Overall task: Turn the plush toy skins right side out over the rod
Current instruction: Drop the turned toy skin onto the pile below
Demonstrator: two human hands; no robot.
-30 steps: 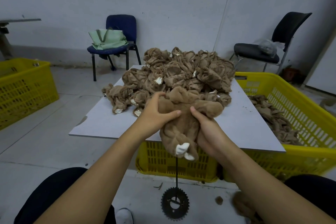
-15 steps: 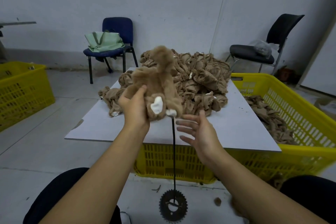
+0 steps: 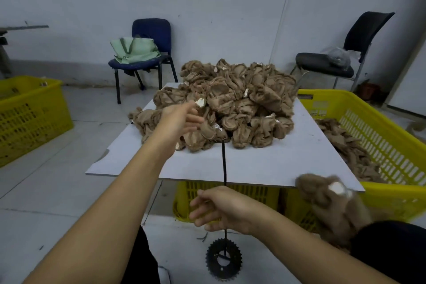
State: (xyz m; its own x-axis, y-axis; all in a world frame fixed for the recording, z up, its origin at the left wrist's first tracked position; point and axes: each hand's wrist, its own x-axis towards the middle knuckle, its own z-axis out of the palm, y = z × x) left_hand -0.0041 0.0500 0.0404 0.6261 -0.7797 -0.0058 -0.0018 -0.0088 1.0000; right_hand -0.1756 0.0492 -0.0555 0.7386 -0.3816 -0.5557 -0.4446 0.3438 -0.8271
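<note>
Plush skins [image 3: 232, 104] lie piled on the board [image 3: 265, 159] — your left hand [image 3: 179, 120] reaches them, fingers loose; your right hand [image 3: 221, 208], loosely curled, empty, hovers before the rod [image 3: 223, 161].

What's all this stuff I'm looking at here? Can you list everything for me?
Plush skins pile: many, brown, heaped on the table's far half.
Turned toy: one, fuzzy brown, blurred, at lower right beside the right arm.
Table: one, grey-white board.
Rod: one, black, upright on a toothed wheel base on the floor.
Crates: three seen, yellow; left, right with brown skins, under the table.
Chairs: blue with green bag, black with clear bag.
Left hand: open, reaching the pile.
Right hand: fingers loose, in front of the rod.
</note>
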